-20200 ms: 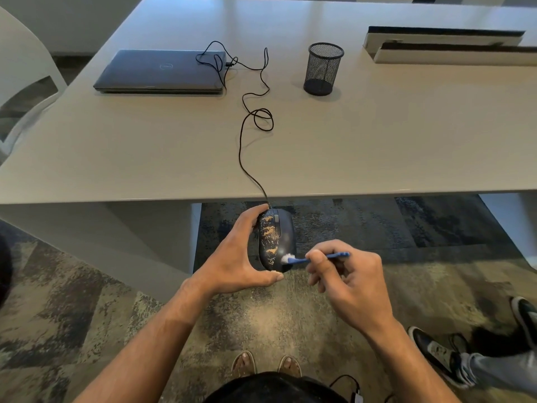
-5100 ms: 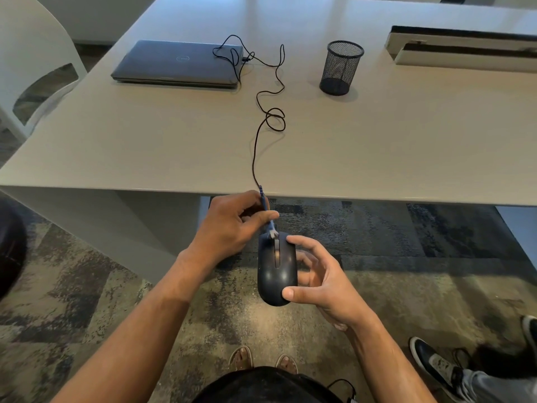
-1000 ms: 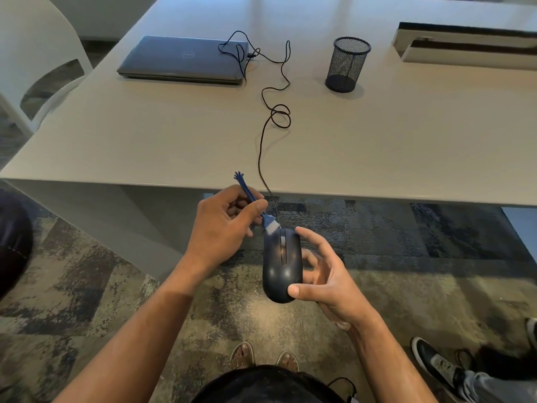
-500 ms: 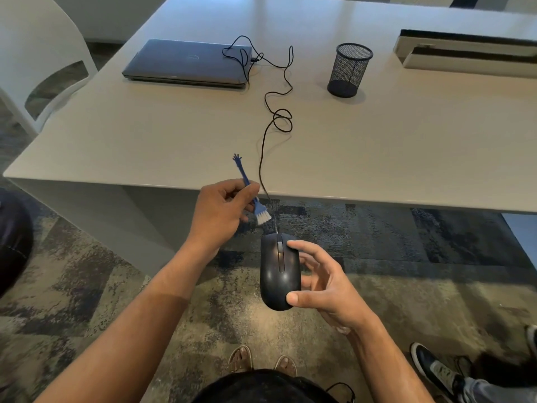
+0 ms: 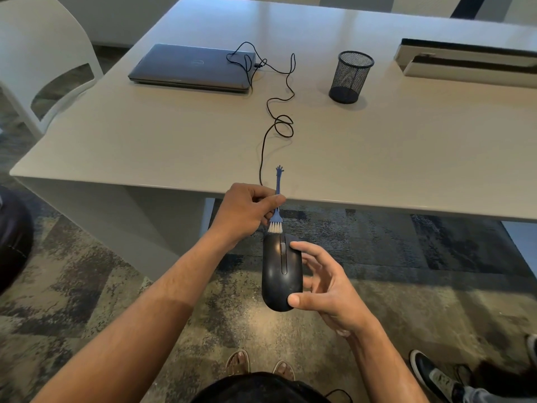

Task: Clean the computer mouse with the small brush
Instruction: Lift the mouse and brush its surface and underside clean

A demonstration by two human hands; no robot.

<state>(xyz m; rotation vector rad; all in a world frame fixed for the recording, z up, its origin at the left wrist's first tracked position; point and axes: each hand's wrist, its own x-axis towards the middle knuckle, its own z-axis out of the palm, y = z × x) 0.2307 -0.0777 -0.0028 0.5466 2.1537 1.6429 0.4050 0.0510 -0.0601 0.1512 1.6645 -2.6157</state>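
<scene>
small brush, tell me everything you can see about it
The small brush is a slim blue tool, plastic by the look of it, with a short tuft of white bristles at the lower end and a tiny hand-shaped tip at the top. It stands almost upright, bristles down, at the front edge of the black mouse near the scroll wheel. The left hand pinches its handle mid-length. It sits in front of the table edge, off the tabletop.

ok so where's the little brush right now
In the head view the small brush is pinched in the left hand just past the table's near edge, bristles pointing down at the front end of the mouse.
</scene>
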